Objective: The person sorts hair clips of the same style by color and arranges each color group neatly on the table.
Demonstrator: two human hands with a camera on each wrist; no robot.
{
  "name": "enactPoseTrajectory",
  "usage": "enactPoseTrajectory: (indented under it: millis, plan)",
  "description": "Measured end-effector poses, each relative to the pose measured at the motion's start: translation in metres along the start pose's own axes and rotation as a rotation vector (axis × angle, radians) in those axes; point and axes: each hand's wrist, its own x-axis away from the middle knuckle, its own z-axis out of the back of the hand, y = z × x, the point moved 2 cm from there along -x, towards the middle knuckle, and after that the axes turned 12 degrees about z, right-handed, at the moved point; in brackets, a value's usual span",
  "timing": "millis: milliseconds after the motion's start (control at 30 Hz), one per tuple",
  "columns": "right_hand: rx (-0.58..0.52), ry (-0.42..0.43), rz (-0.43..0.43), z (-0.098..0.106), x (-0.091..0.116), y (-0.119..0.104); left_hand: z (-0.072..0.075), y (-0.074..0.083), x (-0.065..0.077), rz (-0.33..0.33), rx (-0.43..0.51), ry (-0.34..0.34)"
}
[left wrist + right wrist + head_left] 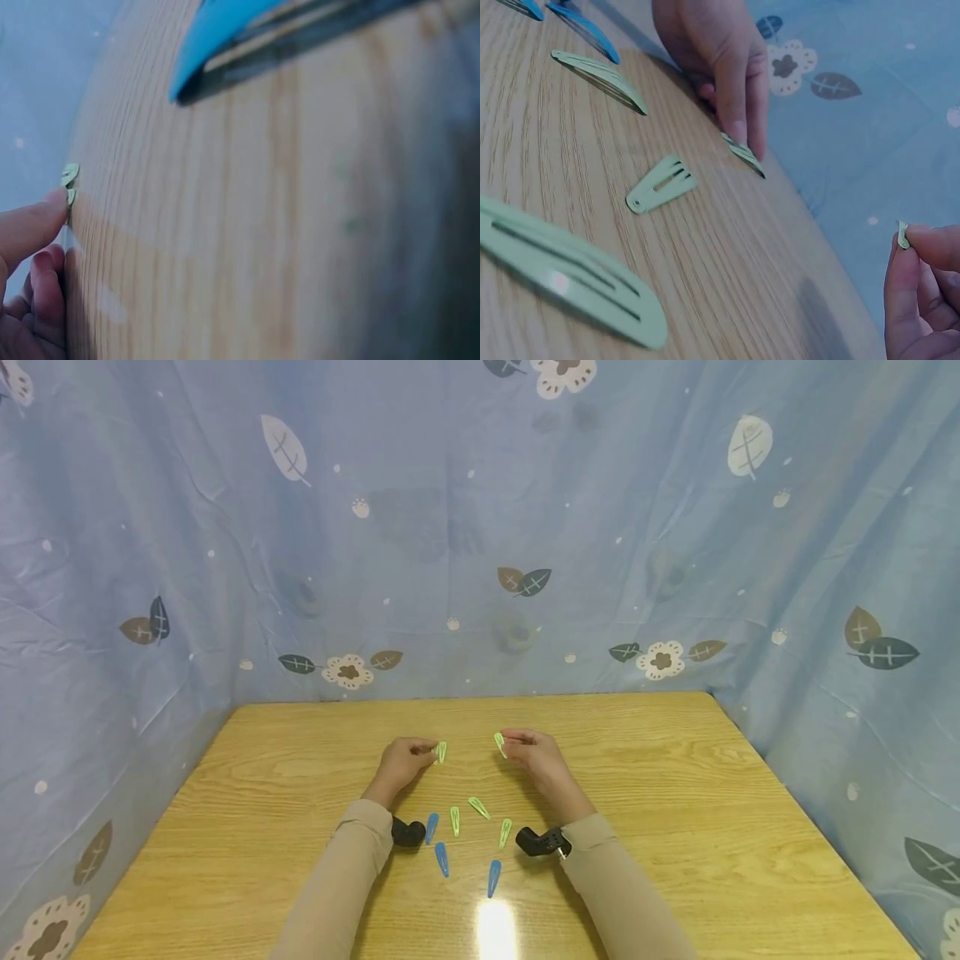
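Note:
My right hand (pixel 542 766) pinches a green snap hair clip (pixel 903 235) between thumb and forefinger, raised off the table. Over at the left, my left hand (pixel 402 766) has its thumb and fingertips on a green hair clip (pixel 742 155) close to the tabletop. Two bits of green show at these fingertips in the head and left wrist views; whether both are pinched I cannot tell. Nearer to me lie three loose green hair clips, one by the left forearm (pixel 454 821), one in the middle (pixel 479 808) and one toward the right (pixel 506 833).
Three blue hair clips lie between my forearms: an upper left one (pixel 431 828), a lower left one (pixel 442 860) and a right one (pixel 494 878). The wooden table (pixel 645 752) meets a patterned blue curtain (pixel 450 527) at its back and sides.

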Motion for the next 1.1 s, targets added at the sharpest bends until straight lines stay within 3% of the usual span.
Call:
enactPoseTrajectory:
  millis: [433, 833, 1100]
  plan:
    - [-0.007, 0.021, 0.027, -0.020, -0.010, 0.004, -0.001, -0.001, -0.004, -0.012, 0.003, 0.013]
    - [0.070, -0.005, -0.019, -0.051, -0.015, 0.005, -0.001, -0.002, -0.004, -0.001, -0.010, 0.027]
    - [0.056, 0.030, -0.050, -0.067, -0.018, 0.011, -0.002, 0.000, -0.002, -0.002, -0.020, 0.044]
